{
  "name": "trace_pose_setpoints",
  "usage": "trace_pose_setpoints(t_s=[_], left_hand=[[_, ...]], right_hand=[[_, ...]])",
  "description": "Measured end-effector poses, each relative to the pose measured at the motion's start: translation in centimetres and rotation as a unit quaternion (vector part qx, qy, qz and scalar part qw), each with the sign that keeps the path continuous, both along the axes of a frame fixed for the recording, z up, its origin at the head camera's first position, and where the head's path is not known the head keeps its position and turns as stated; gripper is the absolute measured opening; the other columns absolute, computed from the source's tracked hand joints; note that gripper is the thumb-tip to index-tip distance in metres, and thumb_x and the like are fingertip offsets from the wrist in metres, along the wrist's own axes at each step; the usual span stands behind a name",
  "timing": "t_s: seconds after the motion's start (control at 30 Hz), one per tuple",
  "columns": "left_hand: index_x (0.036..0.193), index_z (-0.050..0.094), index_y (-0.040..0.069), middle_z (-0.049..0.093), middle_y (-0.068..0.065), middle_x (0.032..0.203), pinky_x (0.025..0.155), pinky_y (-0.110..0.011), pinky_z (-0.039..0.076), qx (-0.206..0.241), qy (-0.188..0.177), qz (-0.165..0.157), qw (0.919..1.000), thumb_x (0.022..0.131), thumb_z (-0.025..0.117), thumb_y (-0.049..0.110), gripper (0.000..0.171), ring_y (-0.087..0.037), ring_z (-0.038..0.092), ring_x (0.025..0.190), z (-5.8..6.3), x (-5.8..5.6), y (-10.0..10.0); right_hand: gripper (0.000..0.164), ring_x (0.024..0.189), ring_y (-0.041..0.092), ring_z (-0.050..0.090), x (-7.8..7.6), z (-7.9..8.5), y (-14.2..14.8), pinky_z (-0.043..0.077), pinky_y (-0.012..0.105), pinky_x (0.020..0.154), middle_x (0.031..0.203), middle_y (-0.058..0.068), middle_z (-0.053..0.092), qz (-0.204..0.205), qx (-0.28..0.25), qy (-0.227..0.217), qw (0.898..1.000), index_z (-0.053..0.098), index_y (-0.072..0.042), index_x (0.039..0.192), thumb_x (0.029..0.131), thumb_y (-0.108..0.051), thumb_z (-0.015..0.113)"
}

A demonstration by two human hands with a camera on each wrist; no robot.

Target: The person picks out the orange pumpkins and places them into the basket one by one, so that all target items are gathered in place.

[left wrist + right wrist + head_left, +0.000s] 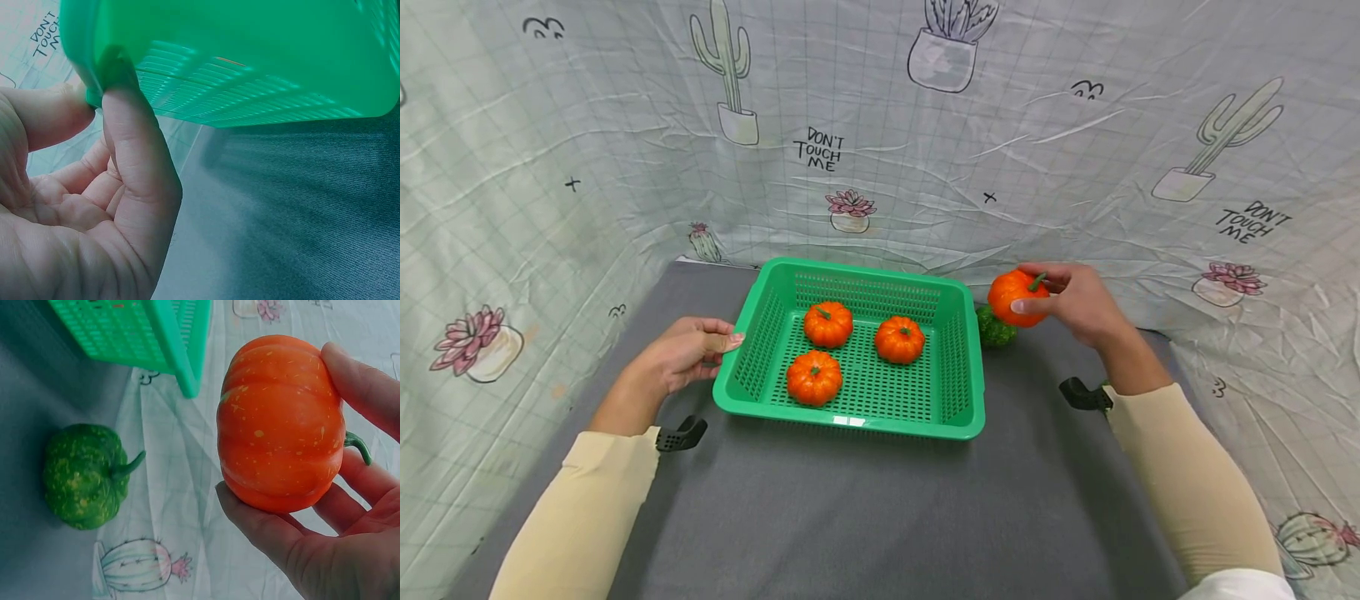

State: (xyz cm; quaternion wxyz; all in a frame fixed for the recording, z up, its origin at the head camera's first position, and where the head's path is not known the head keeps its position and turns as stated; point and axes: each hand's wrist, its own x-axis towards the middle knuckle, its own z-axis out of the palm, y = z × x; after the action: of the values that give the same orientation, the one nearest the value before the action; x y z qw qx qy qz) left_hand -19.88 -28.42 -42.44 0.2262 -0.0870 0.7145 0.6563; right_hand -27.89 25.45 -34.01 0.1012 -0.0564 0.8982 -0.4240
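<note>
A green plastic basket (880,427) with slotted walls holds three small orange pumpkins, one at the back left (828,324), one at the front left (814,377) and one toward the right (900,340). My left hand (688,350) pinches the basket's left rim between thumb and finger, which the left wrist view shows close up. To the right of the basket, my right hand (1075,302) holds another orange pumpkin (280,422) up by its sides, its green stem toward the palm. Below that pumpkin sits a speckled green pumpkin (86,476) on the table.
The dark grey table (880,517) extends in front of the basket. A pale cloth (910,167) printed with cacti and lettering hangs behind and at both sides. Each wrist wears a black mount, one at the left (681,434) and one at the right (1084,394).
</note>
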Motion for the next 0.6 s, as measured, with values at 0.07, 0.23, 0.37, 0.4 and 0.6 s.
trace_pose_setpoints(t_s=[0.07, 0.23, 0.37, 0.4, 0.6], left_hand=[[0.105, 0.062, 0.011, 0.068, 0.009, 0.08, 0.068, -0.027, 0.058, -0.004, 0.0, 0.0, 1.0, 0.103, 0.067, 0.017, 0.009, -0.006, 0.06, 0.07, 0.0, 0.0, 0.0], [0.109, 0.062, 0.01, 0.066, 0.009, 0.08, 0.069, -0.027, 0.057, -0.013, 0.0, 0.0, 0.9999, 0.102, 0.068, 0.019, 0.013, -0.007, 0.057, 0.071, -0.2, 0.0, 0.0], [0.109, 0.062, 0.01, 0.066, 0.009, 0.08, 0.069, -0.026, 0.057, -0.013, -0.001, 0.002, 0.9999, 0.102, 0.068, 0.019, 0.013, -0.007, 0.057, 0.071, -0.3, -0.1, -0.1], [0.109, 0.062, 0.01, 0.066, 0.009, 0.08, 0.069, -0.026, 0.057, -0.014, -0.001, 0.002, 0.9999, 0.102, 0.068, 0.019, 0.013, -0.007, 0.057, 0.071, -0.3, -0.1, -0.1], [0.107, 0.062, 0.011, 0.066, 0.009, 0.08, 0.068, -0.027, 0.057, -0.012, -0.001, 0.004, 0.9999, 0.103, 0.068, 0.019, 0.011, -0.007, 0.057, 0.071, -0.3, -0.1, -0.2]], right_hand=[[0.068, 0.146, 0.04, 0.046, 0.2, 0.1, -0.3, 0.051, 0.04, 0.103, 0.152, 0.021, 0.055, 0.009, 0.001, 0.005, 1.0, 0.055, -0.013, 0.151, 0.09, -0.024, 0.084], [0.064, 0.142, 0.04, 0.048, 0.7, 0.1, -0.9, 0.05, 0.04, 0.099, 0.148, 0.02, 0.058, 0.025, 0.01, 0.019, 0.999, 0.059, -0.012, 0.148, 0.089, -0.023, 0.084], [0.064, 0.137, 0.038, 0.051, 0.9, 0.1, -1.4, 0.048, 0.038, 0.096, 0.144, 0.019, 0.061, 0.035, 0.009, 0.022, 0.999, 0.061, -0.014, 0.146, 0.088, -0.023, 0.085], [0.064, 0.137, 0.038, 0.051, 0.9, 0.1, -1.5, 0.048, 0.038, 0.096, 0.144, 0.019, 0.061, 0.038, 0.008, 0.021, 0.999, 0.061, -0.014, 0.146, 0.088, -0.023, 0.086], [0.064, 0.133, 0.033, 0.054, 1.1, 0.1, -2.2, 0.049, 0.034, 0.095, 0.142, 0.016, 0.064, 0.046, 0.002, 0.015, 0.999, 0.062, -0.016, 0.145, 0.087, -0.022, 0.087]])
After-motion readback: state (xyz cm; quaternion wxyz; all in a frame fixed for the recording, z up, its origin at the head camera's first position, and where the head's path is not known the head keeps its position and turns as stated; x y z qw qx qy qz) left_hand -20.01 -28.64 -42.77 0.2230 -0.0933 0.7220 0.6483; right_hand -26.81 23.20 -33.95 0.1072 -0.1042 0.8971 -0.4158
